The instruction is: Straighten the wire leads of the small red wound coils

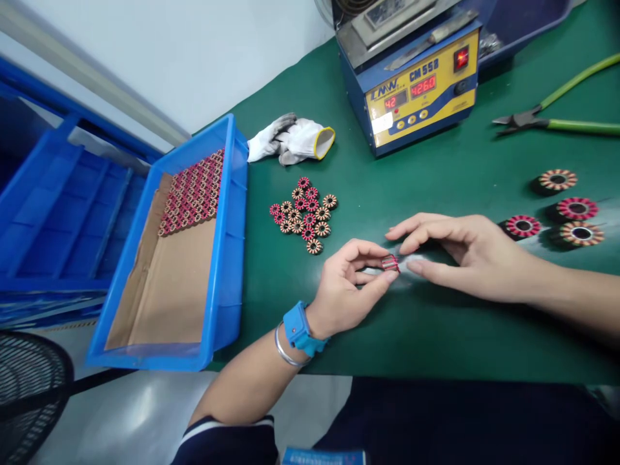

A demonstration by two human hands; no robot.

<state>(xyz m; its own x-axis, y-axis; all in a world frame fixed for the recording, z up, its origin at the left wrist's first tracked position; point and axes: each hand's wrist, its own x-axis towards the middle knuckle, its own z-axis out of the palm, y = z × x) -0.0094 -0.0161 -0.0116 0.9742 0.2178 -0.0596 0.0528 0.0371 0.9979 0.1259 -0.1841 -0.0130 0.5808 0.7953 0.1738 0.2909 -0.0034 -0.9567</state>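
Note:
Between the thumb and fingers of my left hand [351, 281] is a small wire-wound ring coil [390, 263] with red windings. My right hand [465, 255] is just to the right of it, thumb and fingers spread apart with nothing between them. To the left of my hands lies a loose group of ring coils [309, 219], some red and some copper-coloured. Near my right wrist are several more coils, among them a red one [523, 225] and a copper-coloured one [581, 234].
A blue bin [225, 252] lined with cardboard holds rows of coils at the left. White gloves [290, 139] lie behind the loose coils. A soldering pot [416, 90] with lit red displays stands at the back, a knife [433, 40] on it. Green-handled cutters [533, 121] lie at right.

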